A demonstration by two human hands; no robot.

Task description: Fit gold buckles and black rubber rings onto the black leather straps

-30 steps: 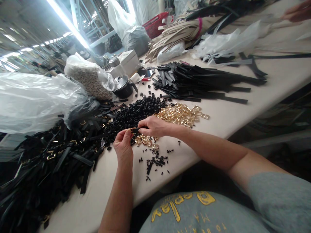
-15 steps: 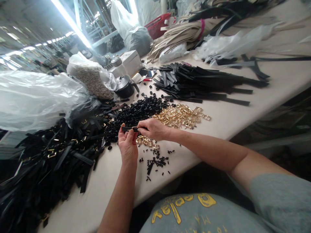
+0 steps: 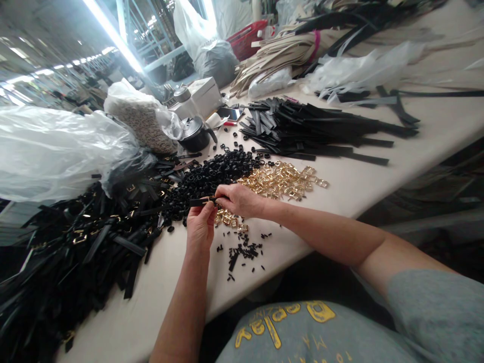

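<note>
My left hand [image 3: 200, 227] and my right hand [image 3: 238, 200] meet over the table, both pinched on a thin black strap [image 3: 196, 202] with a small gold buckle at the fingertips. The strap sticks out to the left from between the fingers. Just behind the hands lies a heap of black rings [image 3: 212, 176]. A pile of gold buckles [image 3: 282, 180] spreads to the right of it, with a few more buckles [image 3: 229, 220] under my hands. Small black bits [image 3: 242, 251] are scattered in front of the hands.
A large heap of black straps with gold buckles [image 3: 75, 252] fills the left. A stack of plain black straps [image 3: 313, 128] lies behind. Plastic bags [image 3: 56, 151], a black pot [image 3: 194, 135], a white box [image 3: 206, 96] and beige strips [image 3: 276, 53] crowd the back. The table edge [image 3: 340, 217] runs diagonally.
The left hand has turned and shifted slightly right. The black strap now lies level between both hands and sticks out further to the left.
</note>
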